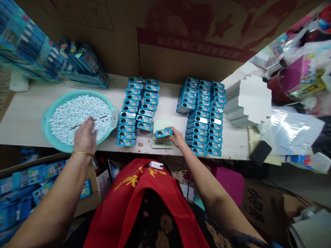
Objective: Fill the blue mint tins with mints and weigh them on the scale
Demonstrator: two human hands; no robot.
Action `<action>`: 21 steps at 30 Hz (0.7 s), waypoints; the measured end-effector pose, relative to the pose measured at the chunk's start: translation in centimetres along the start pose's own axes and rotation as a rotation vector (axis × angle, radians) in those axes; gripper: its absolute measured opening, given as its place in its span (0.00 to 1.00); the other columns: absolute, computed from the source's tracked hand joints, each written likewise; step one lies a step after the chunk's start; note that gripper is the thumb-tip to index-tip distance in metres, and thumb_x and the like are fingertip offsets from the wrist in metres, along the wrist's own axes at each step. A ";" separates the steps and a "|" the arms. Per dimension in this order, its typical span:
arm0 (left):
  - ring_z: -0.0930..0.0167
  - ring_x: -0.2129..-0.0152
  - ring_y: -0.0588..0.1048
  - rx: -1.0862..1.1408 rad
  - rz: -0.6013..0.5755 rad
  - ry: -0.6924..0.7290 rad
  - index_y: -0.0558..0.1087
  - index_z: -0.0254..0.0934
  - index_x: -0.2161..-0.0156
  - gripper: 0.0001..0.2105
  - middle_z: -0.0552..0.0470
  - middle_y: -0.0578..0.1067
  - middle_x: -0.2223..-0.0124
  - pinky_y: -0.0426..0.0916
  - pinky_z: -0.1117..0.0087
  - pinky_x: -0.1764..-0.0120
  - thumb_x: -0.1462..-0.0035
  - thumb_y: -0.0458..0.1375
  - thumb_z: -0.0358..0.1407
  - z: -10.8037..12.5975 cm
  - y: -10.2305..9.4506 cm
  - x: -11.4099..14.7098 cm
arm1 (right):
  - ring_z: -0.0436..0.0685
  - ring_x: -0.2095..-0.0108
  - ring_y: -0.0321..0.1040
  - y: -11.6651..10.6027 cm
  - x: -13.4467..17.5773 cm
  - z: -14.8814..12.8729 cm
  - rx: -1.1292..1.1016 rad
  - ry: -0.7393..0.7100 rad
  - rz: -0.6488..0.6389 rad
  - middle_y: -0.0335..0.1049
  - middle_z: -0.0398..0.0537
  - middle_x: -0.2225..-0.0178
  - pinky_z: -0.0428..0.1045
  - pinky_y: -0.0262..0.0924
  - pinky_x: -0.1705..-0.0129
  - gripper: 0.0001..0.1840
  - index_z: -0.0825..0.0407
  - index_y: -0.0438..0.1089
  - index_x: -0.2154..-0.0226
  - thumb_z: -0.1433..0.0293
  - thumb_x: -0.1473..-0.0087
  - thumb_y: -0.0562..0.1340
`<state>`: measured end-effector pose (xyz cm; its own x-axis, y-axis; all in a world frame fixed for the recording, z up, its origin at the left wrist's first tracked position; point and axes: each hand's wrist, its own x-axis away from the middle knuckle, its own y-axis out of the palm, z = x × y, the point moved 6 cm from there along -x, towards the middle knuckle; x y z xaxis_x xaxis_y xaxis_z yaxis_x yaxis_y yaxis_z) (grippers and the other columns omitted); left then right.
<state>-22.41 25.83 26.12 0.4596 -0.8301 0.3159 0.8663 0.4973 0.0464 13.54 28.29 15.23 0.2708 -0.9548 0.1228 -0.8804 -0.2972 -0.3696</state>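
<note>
My right hand [177,137] grips the end of a small blue candy tin [163,133] with a dark round opening on its top. The tin is over a pale green scale [162,143] at the table's front edge. My left hand [86,136] is over a turquoise basin [46,128] full of small pale blue and white candies [77,106]. Motion smears its fingers, and I cannot make out whether it holds anything. A thin dark object [102,117] shows on the candies, on both sides of the hand.
Rows of similar blue tins stand left [128,121] and right [200,125] of the scale. Stacked white card [254,100] and a black box-like object [261,152] lie farther right. A tall carton [181,65] rises behind the table. Below left, a box holds blue packs [36,174].
</note>
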 end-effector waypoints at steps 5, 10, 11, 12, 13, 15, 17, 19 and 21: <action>0.66 0.62 0.72 0.177 -0.333 -0.427 0.69 0.30 0.59 0.14 0.41 0.73 0.58 0.66 0.64 0.59 0.49 0.54 0.38 -4.7 7.4 5.5 | 0.51 0.64 0.63 -0.5 0.6 -0.4 -0.038 0.012 0.038 0.67 0.45 0.63 0.49 0.60 0.60 0.18 0.52 0.64 0.59 0.70 0.57 0.57; 0.66 0.62 0.72 0.297 -0.388 -0.657 0.69 0.30 0.60 0.13 0.39 0.72 0.56 0.67 0.65 0.60 0.48 0.53 0.37 -7.2 9.8 6.9 | 0.52 0.64 0.63 -2.0 1.7 -3.1 -0.024 0.001 0.135 0.66 0.45 0.64 0.49 0.60 0.60 0.16 0.51 0.63 0.61 0.69 0.57 0.58; 0.66 0.61 0.72 0.312 -0.397 -0.688 0.69 0.30 0.60 0.13 0.39 0.72 0.55 0.67 0.64 0.59 0.48 0.52 0.37 -7.5 10.0 7.0 | 0.52 0.64 0.64 -2.1 1.7 -3.7 -0.022 -0.008 0.147 0.66 0.45 0.64 0.49 0.60 0.60 0.16 0.51 0.63 0.61 0.69 0.57 0.59; 0.66 0.61 0.72 0.323 -0.402 -0.709 0.70 0.30 0.60 0.13 0.39 0.72 0.55 0.67 0.65 0.59 0.47 0.52 0.37 -7.7 10.2 7.1 | 0.52 0.65 0.64 -2.1 1.6 -4.2 -0.030 -0.015 0.151 0.66 0.44 0.64 0.48 0.59 0.60 0.16 0.51 0.63 0.61 0.69 0.57 0.59; 0.66 0.61 0.72 0.330 -0.404 -0.722 0.70 0.30 0.60 0.13 0.40 0.72 0.56 0.67 0.65 0.59 0.48 0.52 0.37 -7.9 10.4 7.2 | 0.52 0.65 0.64 -1.9 1.5 -4.4 -0.046 -0.017 0.152 0.66 0.44 0.65 0.48 0.60 0.60 0.16 0.51 0.63 0.61 0.69 0.57 0.59; 0.66 0.62 0.72 0.322 -0.406 -0.733 0.70 0.31 0.61 0.12 0.40 0.73 0.57 0.67 0.64 0.59 0.48 0.53 0.36 -8.2 10.6 7.7 | 0.52 0.65 0.64 -1.4 1.1 -4.1 -0.094 -0.002 0.147 0.66 0.43 0.66 0.48 0.60 0.61 0.17 0.51 0.63 0.61 0.68 0.57 0.60; 0.67 0.64 0.73 0.291 -0.399 -0.706 0.70 0.31 0.62 0.11 0.41 0.73 0.59 0.67 0.64 0.60 0.50 0.55 0.35 -8.3 10.2 8.0 | 0.53 0.66 0.64 -0.8 0.8 -2.8 -0.125 0.027 0.149 0.67 0.44 0.66 0.49 0.61 0.62 0.17 0.51 0.63 0.61 0.67 0.58 0.60; 0.68 0.65 0.73 0.233 -0.356 -0.586 0.70 0.32 0.62 0.12 0.43 0.74 0.61 0.67 0.65 0.61 0.52 0.56 0.35 -7.8 8.6 7.2 | 0.54 0.65 0.65 -0.5 0.9 -1.4 -0.105 0.053 0.148 0.67 0.46 0.65 0.52 0.60 0.60 0.18 0.52 0.64 0.61 0.66 0.58 0.60; 0.69 0.67 0.73 0.094 -0.205 -0.350 0.69 0.33 0.61 0.13 0.44 0.74 0.62 0.66 0.67 0.62 0.53 0.56 0.37 -6.7 4.9 4.9 | 0.56 0.62 0.64 -0.5 1.5 -0.3 -0.058 0.058 0.134 0.67 0.49 0.62 0.54 0.59 0.56 0.20 0.53 0.64 0.60 0.65 0.58 0.60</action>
<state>-14.60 22.52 21.52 0.1709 -0.7866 0.5933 0.9039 0.3649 0.2234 14.26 27.04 15.90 0.1276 -0.9833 0.1298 -0.9285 -0.1645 -0.3329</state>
